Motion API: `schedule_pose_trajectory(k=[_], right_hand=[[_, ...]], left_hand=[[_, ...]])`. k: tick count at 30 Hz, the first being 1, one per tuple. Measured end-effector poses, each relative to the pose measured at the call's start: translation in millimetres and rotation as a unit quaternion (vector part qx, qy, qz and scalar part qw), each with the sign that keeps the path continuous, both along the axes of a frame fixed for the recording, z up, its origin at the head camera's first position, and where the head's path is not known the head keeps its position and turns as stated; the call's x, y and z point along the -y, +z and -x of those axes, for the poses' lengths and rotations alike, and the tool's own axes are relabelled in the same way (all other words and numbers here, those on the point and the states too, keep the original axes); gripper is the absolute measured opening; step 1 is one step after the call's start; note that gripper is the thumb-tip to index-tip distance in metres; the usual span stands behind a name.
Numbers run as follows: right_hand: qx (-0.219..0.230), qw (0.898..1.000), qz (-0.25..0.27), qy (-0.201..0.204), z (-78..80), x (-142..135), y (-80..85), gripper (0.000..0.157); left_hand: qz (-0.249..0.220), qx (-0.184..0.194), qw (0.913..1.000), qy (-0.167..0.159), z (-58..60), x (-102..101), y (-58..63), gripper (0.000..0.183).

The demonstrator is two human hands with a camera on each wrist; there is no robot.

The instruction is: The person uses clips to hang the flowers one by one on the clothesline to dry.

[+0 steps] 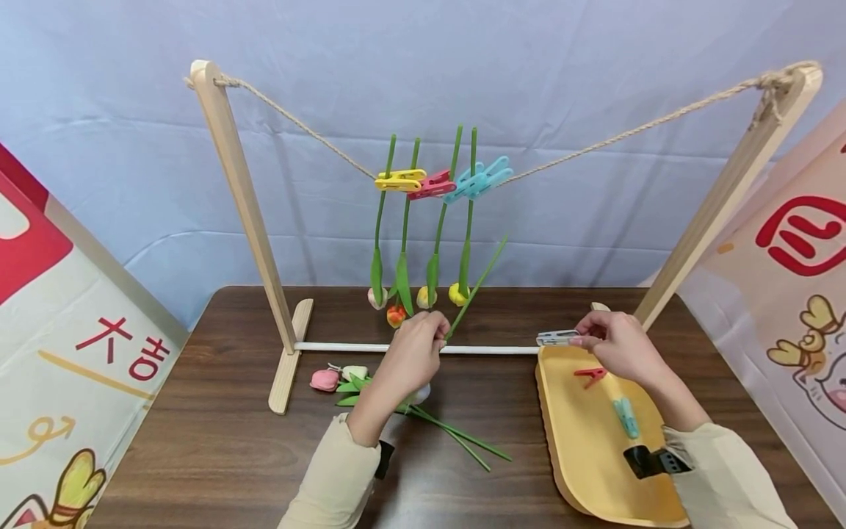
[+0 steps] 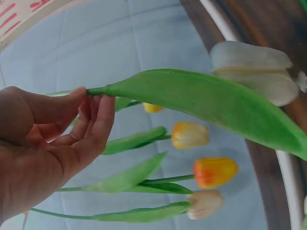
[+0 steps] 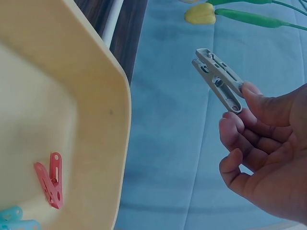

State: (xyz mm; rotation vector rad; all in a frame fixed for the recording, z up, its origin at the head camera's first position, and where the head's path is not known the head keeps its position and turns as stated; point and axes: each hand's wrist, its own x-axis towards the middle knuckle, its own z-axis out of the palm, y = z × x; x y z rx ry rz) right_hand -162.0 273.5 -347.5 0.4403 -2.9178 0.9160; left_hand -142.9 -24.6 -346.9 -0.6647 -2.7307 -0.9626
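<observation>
My left hand (image 1: 413, 353) pinches the green stem of an artificial tulip (image 1: 481, 281) between thumb and fingers. In the left wrist view its long leaf (image 2: 201, 103) and pale white flower (image 2: 254, 72) point away from the hand. Above the yellow tray's far edge, my right hand (image 1: 617, 345) holds a grey clothespin (image 1: 557, 337) by its handle ends. Several tulips hang head-down from a rope (image 1: 311, 134), clipped by a yellow clothespin (image 1: 401, 180), a red clothespin (image 1: 432, 184) and light-blue clothespins (image 1: 489, 178).
The yellow tray (image 1: 551, 441) holds a red clothespin (image 1: 590, 376) and a light-blue clothespin (image 1: 624, 417). More tulips, including a pink one (image 1: 324, 380), lie on the brown table (image 1: 218, 433). Wooden posts (image 1: 241, 198) and a white bar (image 1: 489, 350) frame the work area.
</observation>
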Motion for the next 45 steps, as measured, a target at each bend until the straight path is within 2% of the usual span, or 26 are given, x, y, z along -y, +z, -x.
schedule_pose_trajectory(k=[6,12,21,32,35,39,42,45], right_hand=[[0.000,1.000,-0.003,0.007,-0.3,0.0,1.1,0.007],[-0.009,1.000,-0.002,0.017,0.0,0.8,3.1,0.006],[-0.004,1.000,-0.006,0.023,0.1,0.6,5.6,0.007],[-0.023,0.999,-0.024,0.032,1.8,0.9,7.1,0.006],[-0.032,0.998,-0.031,0.034,2.5,1.7,8.1,0.006],[-0.052,0.997,-0.037,0.037,4.3,4.6,14.9,0.006],[-0.064,0.997,-0.036,0.036,7.5,9.9,27.9,0.006],[-0.078,0.996,-0.033,0.037,12.1,18.5,48.0,0.006]], left_hand=[[-0.010,-0.017,0.9996,-0.019,10.8,-10.7,15.7,0.007],[-0.032,0.001,0.9992,-0.025,21.5,-17.3,28.8,0.010],[-0.036,-0.025,0.9990,-0.002,36.3,-26.3,50.1,0.007],[-0.041,-0.014,0.9983,0.040,47.7,-43.1,78.7,0.007],[-0.041,-0.011,0.9978,0.050,49.1,-46.0,82.4,0.007],[-0.047,0.003,0.9975,0.054,51.2,-46.9,81.6,0.008],[-0.053,0.009,0.9971,0.055,52.6,-46.2,80.2,0.008],[-0.055,0.011,0.9969,0.056,52.9,-45.7,80.0,0.008]])
